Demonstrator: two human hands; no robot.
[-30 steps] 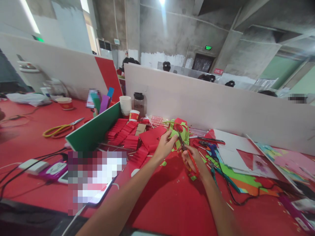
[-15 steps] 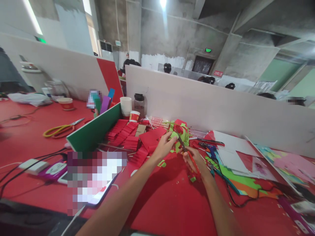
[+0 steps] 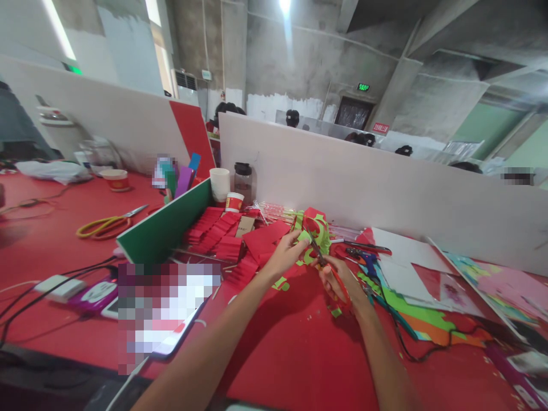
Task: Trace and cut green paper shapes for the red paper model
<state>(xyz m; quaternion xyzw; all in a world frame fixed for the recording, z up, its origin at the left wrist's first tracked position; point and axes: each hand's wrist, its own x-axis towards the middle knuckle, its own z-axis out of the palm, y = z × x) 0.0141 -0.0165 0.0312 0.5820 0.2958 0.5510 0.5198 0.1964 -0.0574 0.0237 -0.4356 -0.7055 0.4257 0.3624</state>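
My left hand (image 3: 286, 255) pinches a green and red paper cutout (image 3: 317, 229) and holds it up over the red table (image 3: 295, 354). My right hand (image 3: 340, 279) grips red-handled scissors (image 3: 324, 261), fingers through the loops, with the blades reaching up into the cutout. Small green paper scraps (image 3: 280, 283) lie on the table under my hands.
Stacks of folded red paper (image 3: 218, 235) lie beside a green board (image 3: 165, 225). Yellow-handled scissors (image 3: 107, 224) lie at the left, coloured paper sheets (image 3: 411, 285) at the right. Cups (image 3: 219, 184) and a jar (image 3: 242, 180) stand by a white partition (image 3: 385, 182). Cables and a power strip (image 3: 60, 287) sit at front left.
Both hands have stayed in nearly the same place; the scissors and cutout have shifted only slightly as the cutting goes on.
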